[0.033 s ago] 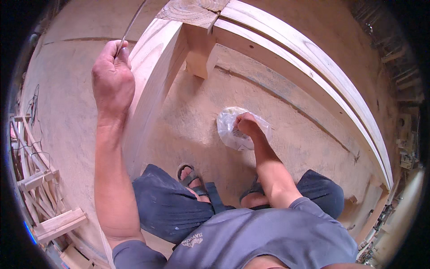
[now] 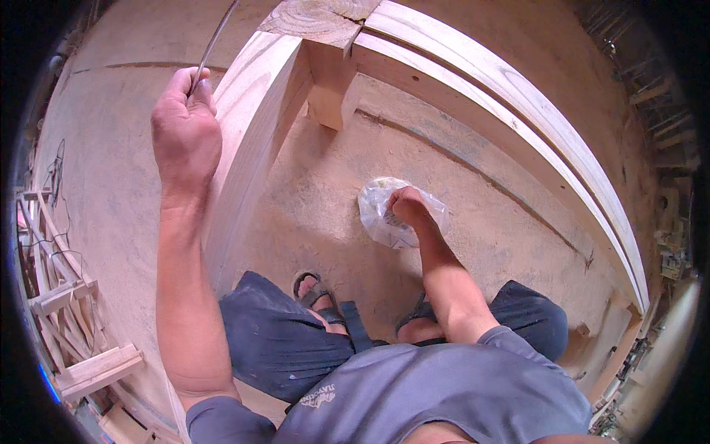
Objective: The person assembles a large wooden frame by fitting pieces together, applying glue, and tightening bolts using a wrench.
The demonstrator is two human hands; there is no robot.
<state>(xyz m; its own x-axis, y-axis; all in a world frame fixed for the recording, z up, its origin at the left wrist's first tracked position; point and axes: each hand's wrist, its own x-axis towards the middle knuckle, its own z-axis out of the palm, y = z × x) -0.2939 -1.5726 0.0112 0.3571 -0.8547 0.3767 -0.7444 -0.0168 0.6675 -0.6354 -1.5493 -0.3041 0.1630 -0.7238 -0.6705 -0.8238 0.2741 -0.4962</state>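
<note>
My left hand (image 2: pixel 186 126) is closed around a thin metal rod (image 2: pixel 216 37), which rises past the upper edge of the picture. This hand is beside a thick wooden beam (image 2: pixel 255 126) of a large frame. Lower, between my knees and the frame, my right hand (image 2: pixel 408 204) reaches into the mouth of a clear plastic bag (image 2: pixel 379 222) on the floor. Its fingers are curled and mostly hidden, so I cannot make out what they hold. Something inside the bag shows only faintly through the plastic.
A wooden post end (image 2: pixel 318 21) joins the beam to a long grooved rail (image 2: pixel 503 96) curving away to the right. Wooden pieces (image 2: pixel 96 370) are stacked at the lower left. My sandalled foot (image 2: pixel 316 294) is on the dusty floor (image 2: pixel 296 222).
</note>
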